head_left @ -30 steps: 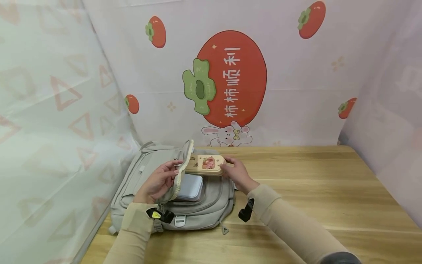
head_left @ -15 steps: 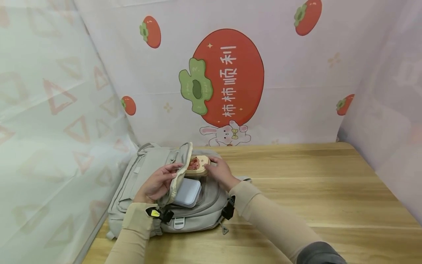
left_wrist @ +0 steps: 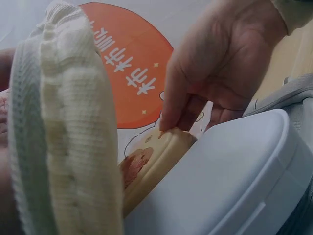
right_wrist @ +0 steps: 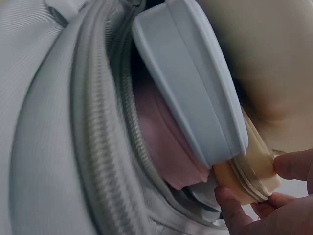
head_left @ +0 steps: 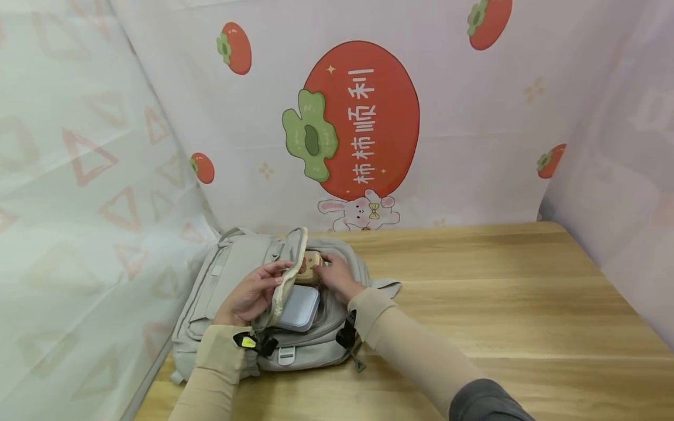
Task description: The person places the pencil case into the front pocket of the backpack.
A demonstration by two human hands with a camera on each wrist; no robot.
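Observation:
A grey backpack (head_left: 234, 272) lies on the wooden table, its front pocket unzipped. My left hand (head_left: 255, 292) holds the pocket's cream-lined flap (head_left: 289, 282) up and to the left. With thumb and fingers, my right hand (head_left: 337, 276) pinches the end of a cream case (head_left: 312, 263) printed with a cartoon. Most of that case is inside the pocket, its far part hidden behind the flap. Beside it a pale blue-white box (head_left: 299, 307) sticks out of the opening. The right wrist view shows a pink case (right_wrist: 164, 132) under this box.
A strap (head_left: 388, 286) extends from the bag's right side, and a triangular zip pull (head_left: 360, 365) hangs at its front. The wooden table (head_left: 500, 304) stretches to the right. Printed cloth walls (head_left: 453, 175) stand behind and on both sides.
My right hand has moved left, sliding the cream case deeper into the pocket behind the flap. My left hand has kept its hold on the flap.

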